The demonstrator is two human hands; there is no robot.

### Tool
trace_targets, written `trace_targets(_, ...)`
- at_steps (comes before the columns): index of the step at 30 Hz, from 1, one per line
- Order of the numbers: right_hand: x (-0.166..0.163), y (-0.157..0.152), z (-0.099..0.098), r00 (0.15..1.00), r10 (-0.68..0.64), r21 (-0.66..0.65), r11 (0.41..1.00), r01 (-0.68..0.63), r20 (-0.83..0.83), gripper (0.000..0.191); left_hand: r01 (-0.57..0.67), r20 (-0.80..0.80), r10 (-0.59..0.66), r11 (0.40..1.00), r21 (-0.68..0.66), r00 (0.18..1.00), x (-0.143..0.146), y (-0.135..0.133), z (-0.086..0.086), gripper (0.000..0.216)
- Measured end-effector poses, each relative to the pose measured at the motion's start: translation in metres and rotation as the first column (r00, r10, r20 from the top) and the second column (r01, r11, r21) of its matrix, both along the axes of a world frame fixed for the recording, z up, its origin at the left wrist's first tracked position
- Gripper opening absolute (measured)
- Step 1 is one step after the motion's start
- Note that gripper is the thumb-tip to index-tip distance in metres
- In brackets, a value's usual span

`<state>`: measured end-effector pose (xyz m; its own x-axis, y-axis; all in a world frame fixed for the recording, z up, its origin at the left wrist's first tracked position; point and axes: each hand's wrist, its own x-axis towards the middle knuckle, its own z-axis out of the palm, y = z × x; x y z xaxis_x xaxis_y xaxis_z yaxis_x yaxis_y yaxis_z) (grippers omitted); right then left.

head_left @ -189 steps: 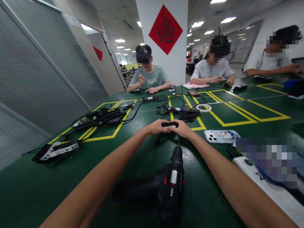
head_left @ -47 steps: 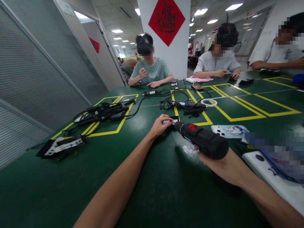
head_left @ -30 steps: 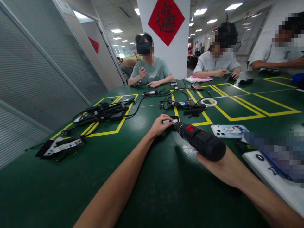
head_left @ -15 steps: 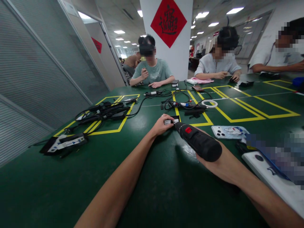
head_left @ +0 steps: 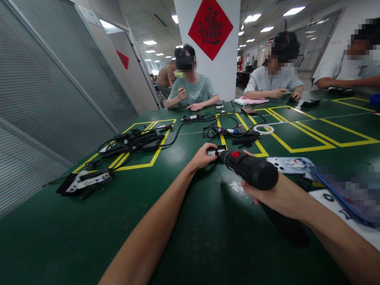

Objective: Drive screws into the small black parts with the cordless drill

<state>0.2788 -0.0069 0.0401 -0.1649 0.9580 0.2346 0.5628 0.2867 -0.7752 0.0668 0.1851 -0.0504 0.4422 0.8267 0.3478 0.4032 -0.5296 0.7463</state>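
My right hand [head_left: 274,198] is wrapped round a black cordless drill [head_left: 249,168] with a red switch on top. Its chuck points away from me, toward a small black part with a white label [head_left: 211,152]. My left hand [head_left: 203,157] pinches this part against the green table, fingers closed at its left end. The drill's tip meets or nearly meets the part's right end; the exact contact is too small to make out. Below my right wrist shows the drill's dark handle.
Bundled black cables and tools [head_left: 133,140] lie at the left, beside a black-and-white bracket [head_left: 89,182]. More cables and a white ring [head_left: 263,129] lie ahead. Phones [head_left: 291,164] rest at the right. Yellow tape marks the table [head_left: 178,229]. Several people sit across it.
The drill has tilted to a flatter angle, and my right hand has turned so more of the handle shows. My left hand still holds the small part. The view shifts slightly.
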Motion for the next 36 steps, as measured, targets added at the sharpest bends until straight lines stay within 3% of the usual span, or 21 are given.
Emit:
trace_targets(4, -0.006, 0.001, 0.006, 0.999, -0.025, 0.027, 0.999, 0.024, 0.029, 0.069, -0.001, 0.044, 0.004, 0.998, -0.057, 0.999, 0.001, 0.001, -0.001, 0.051)
trace_targets(14, -0.005, -0.004, -0.007, 0.998, 0.001, 0.036, 0.999, -0.003, 0.064, 0.072, -0.004, 0.115, 0.027, 0.981, -0.196, 0.993, -0.002, 0.011, -0.012, 0.063)
trace_targets(21, -0.002, -0.007, -0.009, 0.998, 0.038, 0.068, 0.997, -0.041, 0.052, 0.071, 0.026, 0.127, 0.011, 0.957, -0.288, 0.992, -0.004, 0.014, -0.015, 0.053)
trace_targets(27, -0.003, -0.008, -0.012, 0.999, 0.011, 0.087, 0.996, -0.014, 0.040, 0.069, 0.032, 0.134, 0.010, 0.951, -0.309, 0.991, -0.004, 0.013, -0.014, 0.054)
trace_targets(36, -0.005, -0.012, -0.017, 0.997, 0.071, 0.059, 0.996, -0.071, -0.006, 0.072, 0.034, 0.125, 0.006, 0.949, -0.312, 0.992, -0.005, 0.009, -0.010, 0.055)
